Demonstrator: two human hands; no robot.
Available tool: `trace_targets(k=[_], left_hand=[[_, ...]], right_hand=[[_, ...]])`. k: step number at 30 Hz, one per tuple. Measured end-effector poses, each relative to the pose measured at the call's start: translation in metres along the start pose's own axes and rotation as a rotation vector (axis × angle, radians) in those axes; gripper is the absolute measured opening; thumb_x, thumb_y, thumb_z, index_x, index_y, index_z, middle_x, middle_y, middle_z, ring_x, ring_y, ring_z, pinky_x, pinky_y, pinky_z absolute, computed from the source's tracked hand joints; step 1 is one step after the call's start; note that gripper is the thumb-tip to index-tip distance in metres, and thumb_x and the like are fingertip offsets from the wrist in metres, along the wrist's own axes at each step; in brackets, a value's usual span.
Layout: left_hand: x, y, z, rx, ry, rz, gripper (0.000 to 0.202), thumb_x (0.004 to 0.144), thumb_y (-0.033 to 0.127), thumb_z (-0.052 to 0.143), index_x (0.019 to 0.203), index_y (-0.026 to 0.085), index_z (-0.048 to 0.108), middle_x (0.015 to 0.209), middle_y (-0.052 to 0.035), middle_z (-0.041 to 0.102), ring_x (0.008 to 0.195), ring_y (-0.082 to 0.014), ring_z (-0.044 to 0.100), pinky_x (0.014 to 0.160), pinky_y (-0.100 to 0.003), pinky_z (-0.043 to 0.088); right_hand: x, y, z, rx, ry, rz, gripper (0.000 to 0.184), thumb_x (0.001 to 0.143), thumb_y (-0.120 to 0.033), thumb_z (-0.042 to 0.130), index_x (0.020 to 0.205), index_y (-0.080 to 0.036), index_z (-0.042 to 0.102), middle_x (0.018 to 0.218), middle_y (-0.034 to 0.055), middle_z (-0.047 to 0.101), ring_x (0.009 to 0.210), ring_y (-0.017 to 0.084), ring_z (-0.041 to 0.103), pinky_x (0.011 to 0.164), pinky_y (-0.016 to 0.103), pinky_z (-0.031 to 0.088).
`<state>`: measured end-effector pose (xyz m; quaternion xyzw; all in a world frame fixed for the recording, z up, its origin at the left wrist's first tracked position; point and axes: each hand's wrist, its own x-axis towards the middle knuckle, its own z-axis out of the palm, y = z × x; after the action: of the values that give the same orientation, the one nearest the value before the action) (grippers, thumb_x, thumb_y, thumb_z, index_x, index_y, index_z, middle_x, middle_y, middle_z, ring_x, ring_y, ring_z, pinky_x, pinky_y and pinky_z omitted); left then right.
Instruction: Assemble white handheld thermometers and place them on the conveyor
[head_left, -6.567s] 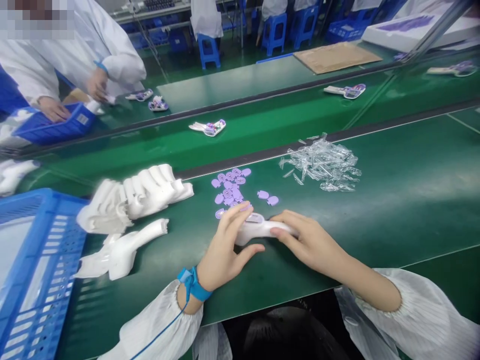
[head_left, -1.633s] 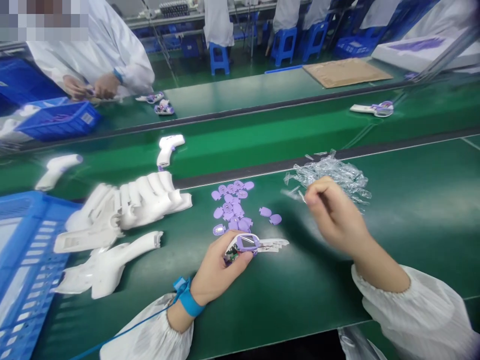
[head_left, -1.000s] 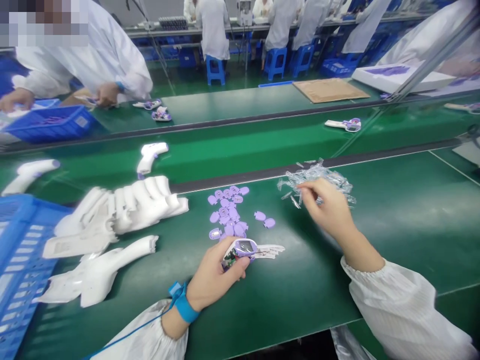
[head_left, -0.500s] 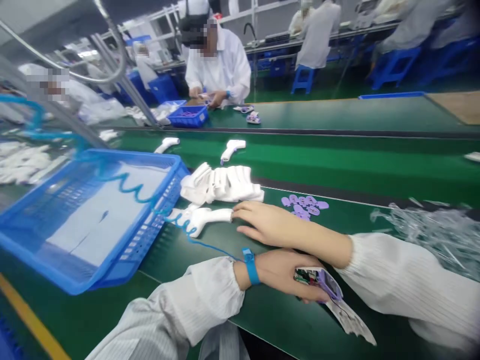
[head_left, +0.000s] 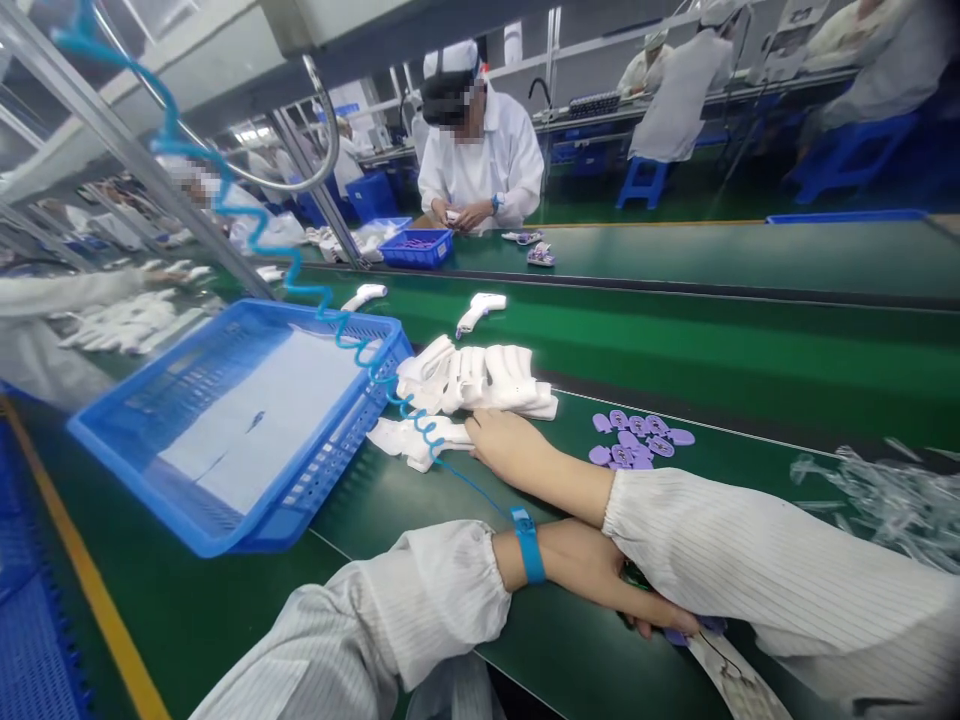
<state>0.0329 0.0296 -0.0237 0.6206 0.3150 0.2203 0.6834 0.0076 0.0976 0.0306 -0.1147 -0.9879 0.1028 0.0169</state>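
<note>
Shell (head_left: 415,440) lies on the tabletop (head_left: 390,520), touching outstretched fingers of the right hand (head_left: 511,450), while the left hand (head_left: 600,583) clutches a purple part (head_left: 686,634).

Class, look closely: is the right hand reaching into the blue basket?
No, the right hand rests on a white shell lying outside the basket.

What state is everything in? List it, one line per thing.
left hand, closed on purple assembly
right hand, open, fingertips on single white shell
single white shell, lying flat on the table
white shell stack, lying in a row
blue basket, lined with white sheet
purple covers, loose cluster
clear plastic pieces, loose heap
</note>
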Motion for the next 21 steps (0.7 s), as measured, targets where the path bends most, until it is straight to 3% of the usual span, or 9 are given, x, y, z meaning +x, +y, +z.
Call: trace_targets(k=[4, 8, 11, 13, 15, 18, 21], left_hand=[[-0.003, 0.002, 0.0, -0.046, 0.025, -0.011, 0.064, 0.077, 0.082, 0.081, 0.095, 0.02, 0.078, 0.078, -0.0032, 0.076, 0.079, -0.0227, 0.077, 0.093, -0.038, 0.065], [-0.008, 0.003, 0.0, -0.172, 0.085, -0.025, 0.078, 0.074, 0.078, 0.086, 0.124, 0.019, 0.075, 0.084, -0.0045, 0.076, 0.074, -0.0224, 0.076, 0.077, -0.037, 0.066], [-0.006, -0.001, 0.001, -0.335, 0.166, -0.007, 0.076, 0.076, 0.076, 0.086, 0.123, 0.018, 0.071, 0.077, -0.003, 0.074, 0.064, -0.0199, 0.074, 0.069, -0.034, 0.063], [-0.003, -0.004, 0.002, -0.467, 0.245, 0.031, 0.072, 0.078, 0.077, 0.085, 0.115, 0.017, 0.068, 0.073, -0.0031, 0.074, 0.06, -0.0192, 0.073, 0.064, -0.032, 0.061], [0.0, -0.004, 0.004, -0.602, 0.346, 0.069, 0.071, 0.082, 0.078, 0.081, 0.114, 0.016, 0.066, 0.074, -0.0048, 0.074, 0.062, -0.0199, 0.074, 0.064, -0.032, 0.062], [-0.001, 0.0, 0.008, -0.779, 0.462, 0.054, 0.076, 0.087, 0.082, 0.072, 0.116, 0.013, 0.068, 0.08, -0.0089, 0.076, 0.071, -0.0212, 0.076, 0.071, -0.034, 0.065], [-0.005, 0.005, 0.01, -0.838, 0.446, 0.01, 0.083, 0.09, 0.085, 0.066, 0.123, 0.009, 0.072, 0.09, -0.0131, 0.079, 0.082, -0.0224, 0.077, 0.08, -0.035, 0.065]], right_hand=[[0.003, -0.003, 0.0, 0.12, 0.022, 0.05, 0.023, 0.104, -0.019, 0.069, 0.123, -0.006, 0.067, 0.12, 0.022, 0.076, 0.11, 0.033, 0.075, 0.092, 0.041, 0.057], [-0.015, 0.013, -0.021, 0.279, 0.095, 0.058, 0.033, 0.104, -0.024, 0.072, 0.134, -0.016, 0.064, 0.132, 0.0131, 0.076, 0.117, 0.026, 0.075, 0.095, 0.036, 0.058], [-0.07, 0.047, -0.047, 0.443, 0.332, 0.114, 0.045, 0.1, -0.024, 0.072, 0.144, -0.024, 0.065, 0.143, 0.0113, 0.072, 0.129, 0.031, 0.07, 0.106, 0.046, 0.057], [-0.127, 0.072, -0.061, 0.48, 0.45, 0.263, 0.043, 0.101, -0.032, 0.069, 0.143, -0.029, 0.068, 0.135, 0.0099, 0.075, 0.111, 0.03, 0.076, 0.09, 0.043, 0.064], [-0.186, 0.087, -0.067, 0.478, 0.519, 0.451, 0.041, 0.1, -0.044, 0.073, 0.14, -0.033, 0.072, 0.125, 0.0098, 0.079, 0.091, 0.029, 0.079, 0.067, 0.037, 0.063], [-0.255, 0.083, -0.058, 0.451, 0.601, 0.565, 0.042, 0.1, -0.052, 0.073, 0.139, -0.036, 0.072, 0.127, 0.0106, 0.08, 0.094, 0.03, 0.08, 0.061, 0.034, 0.063], [-0.285, 0.066, -0.036, 0.408, 0.528, 0.561, 0.042, 0.103, -0.049, 0.071, 0.143, -0.036, 0.07, 0.136, 0.0086, 0.078, 0.11, 0.033, 0.08, 0.059, 0.032, 0.065]])
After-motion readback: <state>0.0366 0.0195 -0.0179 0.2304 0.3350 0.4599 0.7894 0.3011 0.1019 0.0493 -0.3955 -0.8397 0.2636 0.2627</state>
